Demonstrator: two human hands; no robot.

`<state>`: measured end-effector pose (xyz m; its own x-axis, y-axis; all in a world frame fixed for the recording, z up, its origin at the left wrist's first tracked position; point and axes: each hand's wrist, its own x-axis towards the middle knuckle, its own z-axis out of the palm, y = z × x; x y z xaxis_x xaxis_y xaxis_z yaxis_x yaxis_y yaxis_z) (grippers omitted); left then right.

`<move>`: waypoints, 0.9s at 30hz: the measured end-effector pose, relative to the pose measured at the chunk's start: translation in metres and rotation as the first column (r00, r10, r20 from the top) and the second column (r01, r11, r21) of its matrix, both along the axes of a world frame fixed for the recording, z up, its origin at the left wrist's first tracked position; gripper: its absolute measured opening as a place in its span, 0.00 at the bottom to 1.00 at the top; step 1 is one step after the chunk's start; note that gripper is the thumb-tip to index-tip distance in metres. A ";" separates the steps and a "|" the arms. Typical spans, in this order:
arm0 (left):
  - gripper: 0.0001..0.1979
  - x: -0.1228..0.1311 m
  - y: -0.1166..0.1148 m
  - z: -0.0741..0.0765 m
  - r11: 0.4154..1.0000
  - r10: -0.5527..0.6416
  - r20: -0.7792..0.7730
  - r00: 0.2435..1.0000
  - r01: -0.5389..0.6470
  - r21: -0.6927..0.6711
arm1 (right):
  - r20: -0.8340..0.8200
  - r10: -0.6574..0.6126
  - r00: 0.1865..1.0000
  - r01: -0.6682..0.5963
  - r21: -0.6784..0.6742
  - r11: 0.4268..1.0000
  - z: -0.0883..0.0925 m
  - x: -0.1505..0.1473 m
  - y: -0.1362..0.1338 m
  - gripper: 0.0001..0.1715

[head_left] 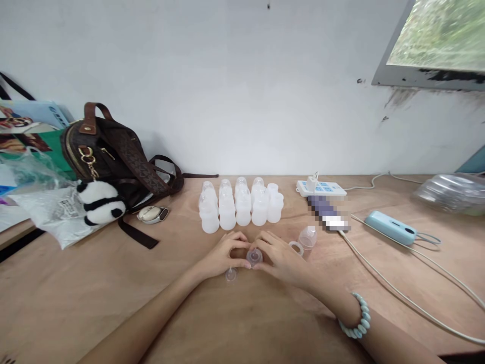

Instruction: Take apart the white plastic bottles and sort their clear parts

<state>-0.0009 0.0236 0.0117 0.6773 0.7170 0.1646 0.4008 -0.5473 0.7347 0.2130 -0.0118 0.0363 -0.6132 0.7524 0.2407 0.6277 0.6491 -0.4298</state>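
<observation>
Rows of frosted white baby bottles [243,210] stand upright behind my hands, most topped with clear dome caps. A round, see-through silicone bottle nipple [254,257] is held low over the table between both hands. My left hand [226,253] grips its left side with thumb and fingers. My right hand [278,257] closes around its right side, the fingers curled over the far edge. A second clear nipple [231,274] lies just below my left hand. To the right of my right hand, a white ring [296,248] rests beside a clear dome cap [308,238].
A brown backpack [113,151] with a panda plush [100,203] and a computer mouse [150,214] sit at left. Toward the right are a power strip [322,188], a phone [326,212], a blue power bank [391,227], a white cable and clear plastic packaging [452,193].
</observation>
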 end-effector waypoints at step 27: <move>0.10 0.002 -0.007 0.008 0.980 0.195 0.267 0.944 -0.181 -0.078 | -0.390 -0.428 0.815 0.564 0.367 0.740 0.058 0.065 0.063 0.05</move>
